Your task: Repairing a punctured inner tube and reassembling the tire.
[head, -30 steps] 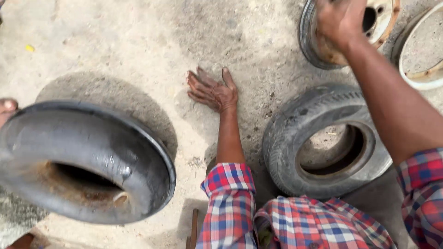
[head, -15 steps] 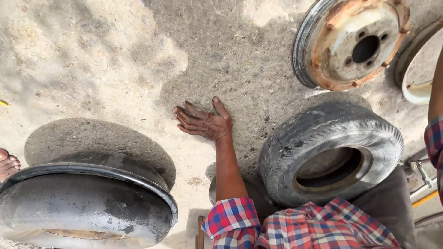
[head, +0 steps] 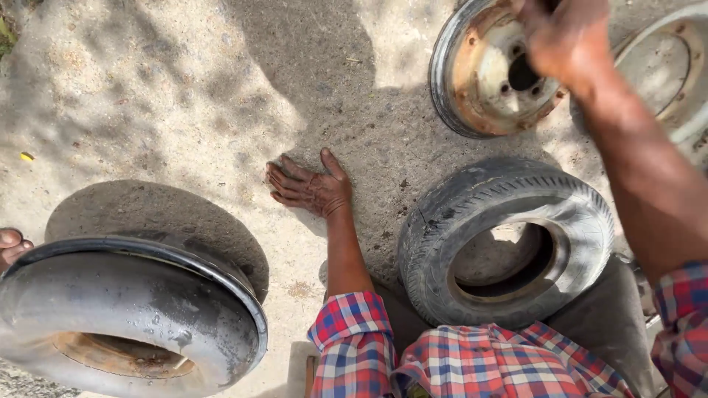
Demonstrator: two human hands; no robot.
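My left hand (head: 310, 188) lies flat on the sandy ground (head: 184, 96) with its fingers spread, holding nothing. A worn black tyre (head: 442, 236) rests just to its right, in front of my checked sleeves. My right hand (head: 564, 37) is raised and blurred in front of a rusty wheel rim (head: 479, 81) that stands on the ground at the top. Its fingertips are cut off by the frame edge, so its grip does not show.
A large black tyre (head: 140, 309) with a rusty inside fills the lower left. Someone's toes (head: 11, 247) show at the left edge. A second pale rim (head: 664, 74) lies at the top right. A dark mat (head: 605, 324) lies under the small tyre.
My right arm has come back into view and reaches up over the rusty rim. The view has shifted slightly. My left hand stays planted on the ground.
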